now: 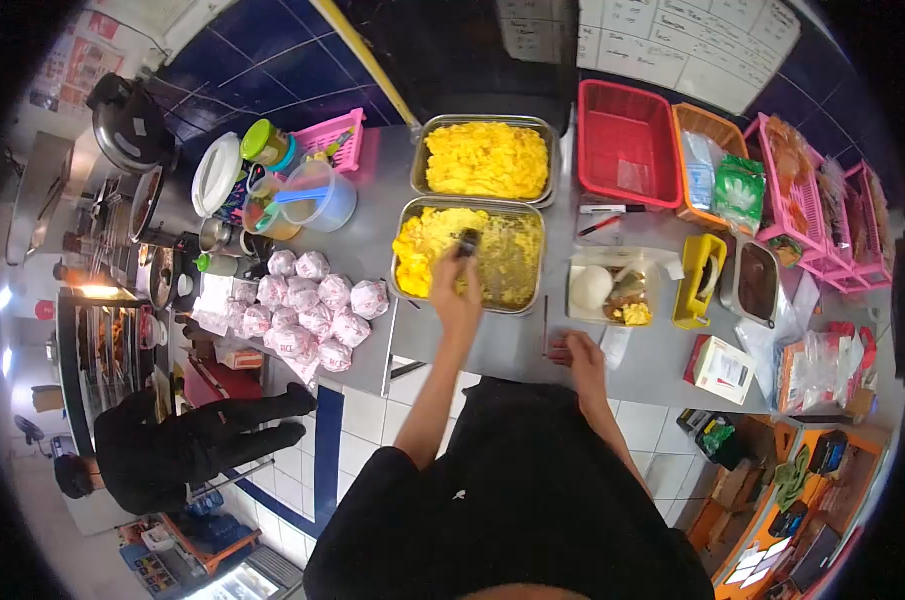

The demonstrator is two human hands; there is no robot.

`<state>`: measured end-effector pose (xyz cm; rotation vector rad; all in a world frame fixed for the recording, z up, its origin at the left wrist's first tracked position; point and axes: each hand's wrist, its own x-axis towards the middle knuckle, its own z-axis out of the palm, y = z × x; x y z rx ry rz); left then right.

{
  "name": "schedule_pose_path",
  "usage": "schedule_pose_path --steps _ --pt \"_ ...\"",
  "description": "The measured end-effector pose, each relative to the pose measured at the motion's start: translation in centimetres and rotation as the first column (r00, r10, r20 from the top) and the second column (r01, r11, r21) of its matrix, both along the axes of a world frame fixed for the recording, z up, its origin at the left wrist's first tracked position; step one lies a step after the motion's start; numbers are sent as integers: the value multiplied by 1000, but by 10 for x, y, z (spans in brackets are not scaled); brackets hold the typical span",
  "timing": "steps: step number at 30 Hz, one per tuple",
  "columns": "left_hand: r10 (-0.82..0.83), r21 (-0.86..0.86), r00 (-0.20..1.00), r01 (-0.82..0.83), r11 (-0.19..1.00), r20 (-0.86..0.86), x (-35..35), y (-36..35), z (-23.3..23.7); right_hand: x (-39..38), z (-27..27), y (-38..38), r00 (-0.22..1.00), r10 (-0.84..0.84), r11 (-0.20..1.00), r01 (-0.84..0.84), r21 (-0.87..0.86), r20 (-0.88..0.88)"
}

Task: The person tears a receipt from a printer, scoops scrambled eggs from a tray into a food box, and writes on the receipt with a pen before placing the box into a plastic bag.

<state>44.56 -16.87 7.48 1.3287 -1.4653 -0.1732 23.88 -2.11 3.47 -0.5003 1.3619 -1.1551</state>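
Observation:
My left hand (458, 295) reaches over the nearer metal tray (401, 285), its fingers closed around a small dark utensil (469, 240) whose kind I cannot tell. Yellow scrambled egg (411, 262) is heaped at the tray's left, with thinner crumbs on the right where the metal shows through. Behind it, a second tray holds a full load of scrambled egg (488, 160). Near the counter's front edge, my right hand (581, 358) rests with its fingers apart and holds nothing. Just beyond it stands an open paper box (583, 315) with a white rice ball (592, 288) and some egg.
Paper-wrapped balls (313, 318) are piled at the left, before plastic tubs (323, 210). On the right are a red basket (628, 140), markers (603, 224), a yellow holder (695, 285) and a metal container of dark sauce (758, 280). Another person (163, 450) stands at the far left.

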Motion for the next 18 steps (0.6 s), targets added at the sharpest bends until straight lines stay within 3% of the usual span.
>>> schedule_pose_path --steps 3,5,7,8,11,13,15,16,17,18 --pt "43 161 987 -68 985 154 56 -53 -17 52 -2 -31 995 94 994 -94 57 17" --pt "11 198 992 -37 979 130 57 -78 -26 74 -27 -49 895 152 983 -180 -28 -419" --pt "-62 196 926 -13 981 372 48 -97 -47 93 -28 -61 910 58 994 -89 -57 -411" --pt "-71 190 928 1 982 365 38 -94 -55 98 -26 -68 917 -45 995 7 -97 -396" --pt "-159 270 959 93 958 235 11 -69 -60 105 -28 -68 903 -116 992 86 -89 -415" --pt "-425 538 897 300 788 123 6 -53 -50 110 -29 -66 917 -184 983 172 -64 -353" --pt "-438 435 897 371 820 62 11 -37 -50 106 -37 -67 848 -215 972 139 -188 -485" --pt "-443 336 896 416 845 5 10 -39 -45 104 -30 -66 893 -205 978 168 -126 -401" --pt "-472 321 882 449 834 -6 8 -49 -42 101 -47 -63 877 -227 970 163 -181 -423" --pt "-377 265 926 366 892 -13 10 -57 -37 100 -45 -61 876 -231 969 168 -180 -423"
